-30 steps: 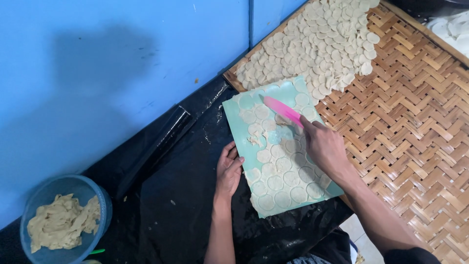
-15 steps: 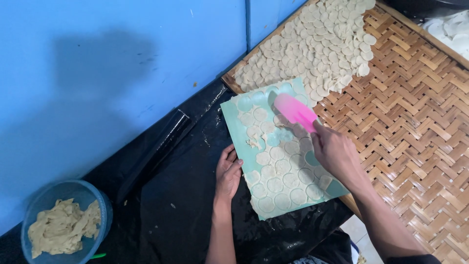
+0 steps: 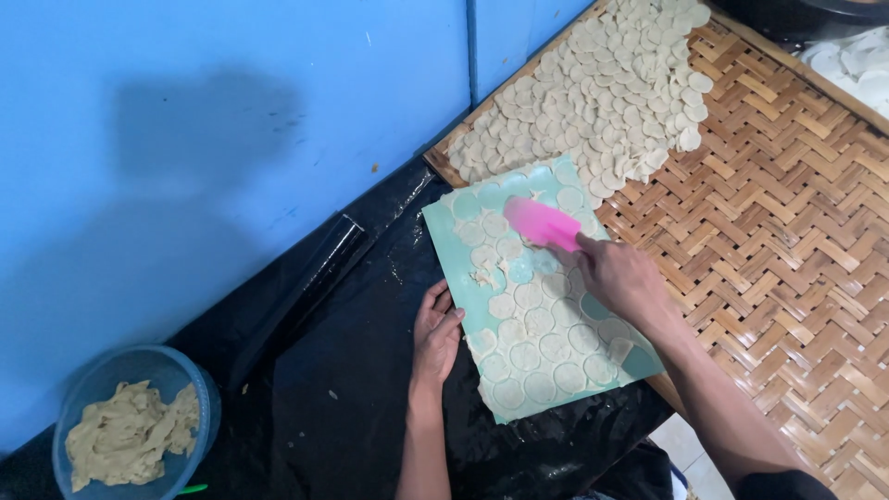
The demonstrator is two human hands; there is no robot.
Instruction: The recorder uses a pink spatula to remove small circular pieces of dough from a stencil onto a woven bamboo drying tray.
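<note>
A pale green board (image 3: 458, 255) lies on black plastic sheeting and carries several round dough discs (image 3: 546, 347). My right hand (image 3: 620, 278) grips a pink scraper (image 3: 542, 224), its blade flat over the discs near the board's far end. My left hand (image 3: 435, 338) lies flat on the black sheet, fingertips against the board's left edge. A few bare patches of green show near the scraper.
A woven bamboo tray (image 3: 787, 213) at the right holds many laid-out dough discs (image 3: 602, 88). A blue wall (image 3: 213, 139) rises behind. A blue bowl (image 3: 199, 393) of dough sits at lower left. A dark rolling pin (image 3: 296, 292) lies along the wall.
The pink scraper has turned from edge-on to flat over the discs, and my right hand has shifted slightly toward the board's far end. The left hand has stayed put.
</note>
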